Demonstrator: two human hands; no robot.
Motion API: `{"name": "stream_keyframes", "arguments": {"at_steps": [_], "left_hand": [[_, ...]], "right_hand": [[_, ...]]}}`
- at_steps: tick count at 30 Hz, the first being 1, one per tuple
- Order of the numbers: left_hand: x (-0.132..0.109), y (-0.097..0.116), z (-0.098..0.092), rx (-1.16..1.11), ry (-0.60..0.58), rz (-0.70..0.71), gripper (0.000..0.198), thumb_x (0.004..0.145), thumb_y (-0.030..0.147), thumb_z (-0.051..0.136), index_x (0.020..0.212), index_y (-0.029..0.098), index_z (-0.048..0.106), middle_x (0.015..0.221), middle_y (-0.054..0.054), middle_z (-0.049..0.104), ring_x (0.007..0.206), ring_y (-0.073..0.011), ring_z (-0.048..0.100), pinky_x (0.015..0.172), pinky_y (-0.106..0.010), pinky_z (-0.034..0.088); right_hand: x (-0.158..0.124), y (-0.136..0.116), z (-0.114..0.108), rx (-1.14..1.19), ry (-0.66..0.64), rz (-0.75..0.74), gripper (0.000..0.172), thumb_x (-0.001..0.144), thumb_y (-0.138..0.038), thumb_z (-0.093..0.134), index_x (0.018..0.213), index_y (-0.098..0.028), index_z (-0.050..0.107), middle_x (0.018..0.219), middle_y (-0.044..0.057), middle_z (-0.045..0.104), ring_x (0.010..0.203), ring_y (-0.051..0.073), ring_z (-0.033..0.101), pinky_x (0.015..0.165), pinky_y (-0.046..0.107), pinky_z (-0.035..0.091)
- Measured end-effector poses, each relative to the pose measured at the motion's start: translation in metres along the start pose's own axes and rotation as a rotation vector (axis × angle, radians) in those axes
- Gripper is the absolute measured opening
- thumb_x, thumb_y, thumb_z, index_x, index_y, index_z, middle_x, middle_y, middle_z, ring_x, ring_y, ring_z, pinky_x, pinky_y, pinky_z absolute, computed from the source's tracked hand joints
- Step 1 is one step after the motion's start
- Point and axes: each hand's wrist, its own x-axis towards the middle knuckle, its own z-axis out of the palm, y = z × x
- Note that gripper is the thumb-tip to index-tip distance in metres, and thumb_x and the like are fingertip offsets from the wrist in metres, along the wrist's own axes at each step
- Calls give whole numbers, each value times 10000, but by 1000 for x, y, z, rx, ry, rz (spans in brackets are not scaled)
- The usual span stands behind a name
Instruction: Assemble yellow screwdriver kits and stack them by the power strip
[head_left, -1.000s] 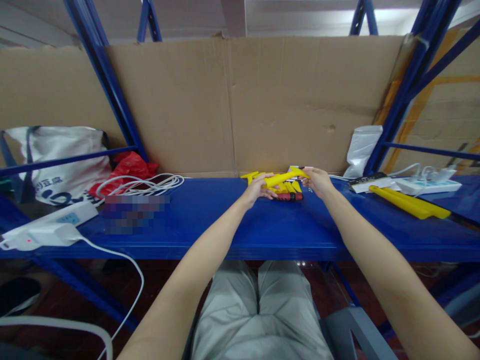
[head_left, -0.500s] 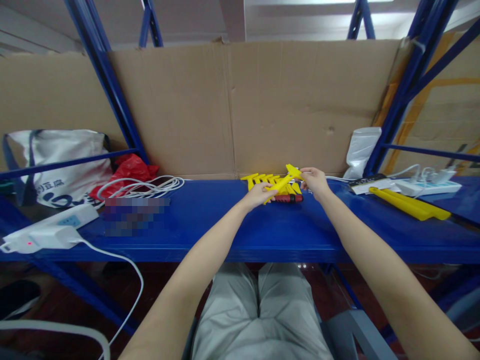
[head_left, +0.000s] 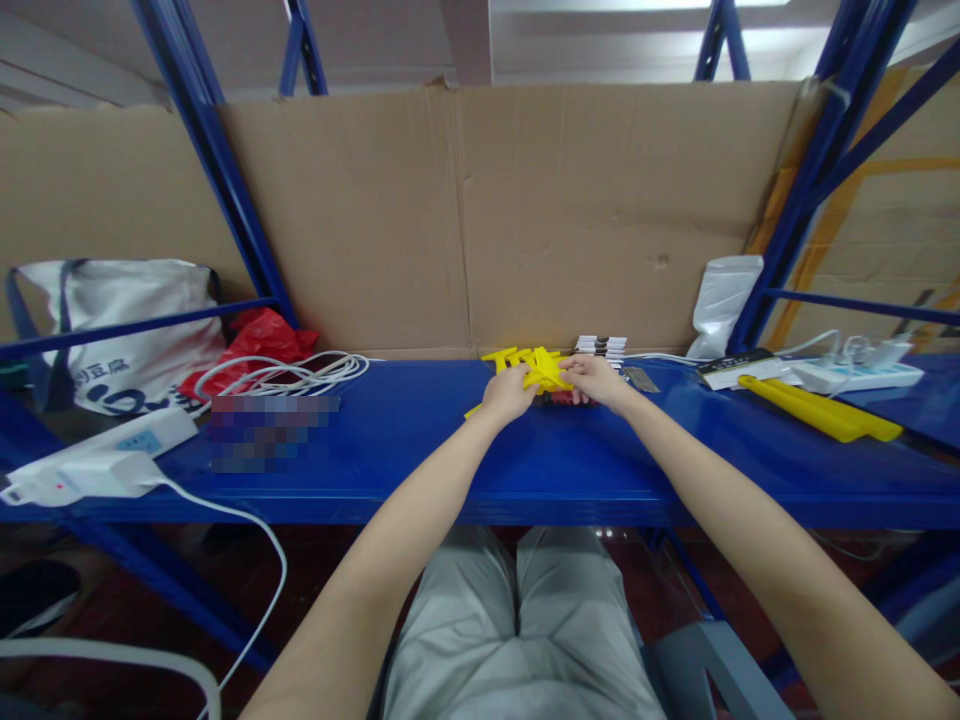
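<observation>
Taking the hands as the clock's centre, with twelve pointing away from the person, the yellow tool (head_left: 546, 374) is sitting in the middle, above the blue shelf (head_left: 420, 435). The left hand (head_left: 511, 394) is closing its fingers around the handle; a yellow tip poking out at eight o'clock, past the wrist, is probably that handle's end. The right hand (head_left: 596, 378) is touching the head from three o'clock, but I cannot tell whether it is pinching or merely steadying it.

By its look, I am judging it light, stiff plastic, fairly smooth and not very fragile, though a thin head could be flexing under force. The handle is offering the surest hold, with fingertips supporting the head's edge.

Fingers are hiding much of the head and nearly all the handle. At ten o'clock, similar yellow pieces (head_left: 501, 357) are overlapping behind it, blurring its outline. At five o'clock, a red item (head_left: 559, 398) is showing only partly under the right hand. Between eight and nine, a pixelated patch (head_left: 262, 435) is masking whatever is lying there.
</observation>
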Motion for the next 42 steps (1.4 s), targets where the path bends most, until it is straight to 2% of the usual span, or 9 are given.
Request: {"name": "stream_keyframes", "arguments": {"at_steps": [8, 13, 17, 19, 22, 25, 27, 30, 42], "left_hand": [[-2, 5, -6, 137, -20, -26, 283, 845, 291, 571, 1100, 201, 656, 1146, -119, 669, 1102, -297, 591, 964, -410, 424], [-3, 7, -8, 132, -20, -66, 264, 860, 271, 541, 1097, 227, 650, 1152, -108, 672, 1148, -303, 557, 986, -483, 370], [-3, 7, -8, 128, -26, -98, 259, 847, 266, 547, 1075, 224, 662, 1162, -113, 664, 1156, -312, 547, 975, -502, 358], [-3, 6, -7, 127, -13, -91, 256, 837, 264, 556, 1063, 221, 669, 1198, -113, 645, 1163, -314, 539, 962, -496, 367], [-2, 4, -5, 125, 4, -79, 243, 826, 266, 569, 1041, 234, 677, 1204, -99, 643, 1153, -307, 540, 952, -486, 375], [-2, 4, -4, 128, -1, -83, 228, 820, 272, 582, 1023, 245, 681, 1174, -80, 660, 1140, -293, 547, 954, -470, 374], [-2, 5, -4, 126, -16, -87, 225, 821, 277, 585, 1021, 239, 681, 1173, -81, 662, 1139, -289, 550, 955, -457, 375], [-2, 6, -5, 110, -26, -87, 234, 824, 277, 586, 1033, 221, 678, 1191, -96, 653, 1142, -295, 549, 954, -456, 378], [-2, 5, -2, 89, -22, -63, 240, 819, 282, 601, 1043, 238, 677, 1199, -99, 650, 1144, -305, 542, 960, -473, 384]], "right_hand": [[-1, -1, 1, 3, -106, 14, 252, 789, -12, 515, 982, -93, 655, 460, -50, 588, 292, 42, 430, 298, 127, 306], [6, 5, -8, -30, -62, -26, 185, 751, -35, 564, 851, -125, 692, 506, -45, 611, 327, 31, 423, 322, 124, 294], [16, 18, -33, -227, 135, -48, 195, 764, -37, 527, 827, -129, 687, 486, -47, 578, 376, 49, 428, 385, 141, 330], [20, 26, -53, -418, 292, -13, 186, 767, -49, 530, 840, -119, 686, 555, -3, 619, 498, 88, 539, 485, 166, 407], [21, 39, -83, -641, 464, 124, 180, 821, -165, 519, 842, -125, 693, 725, 87, 687, 757, 185, 651, 663, 248, 484], [18, 50, -104, -769, 536, 311, 178, 816, -230, 547, 824, -138, 699, 863, 153, 693, 922, 260, 650, 777, 334, 498], [15, 54, -110, -820, 535, 447, 164, 769, -266, 617, 851, -145, 693, 942, 177, 681, 977, 296, 635, 819, 399, 493], [12, 57, -110, -861, 493, 567, 312, 676, -359, 727, 878, -128, 664, 1020, 222, 650, 1057, 349, 595, 870, 477, 458], [17, 70, -111, -810, 473, 574, 318, 626, -350, 780, 777, -145, 589, 1010, 241, 630, 1068, 371, 583, 850, 478, 450]]}}
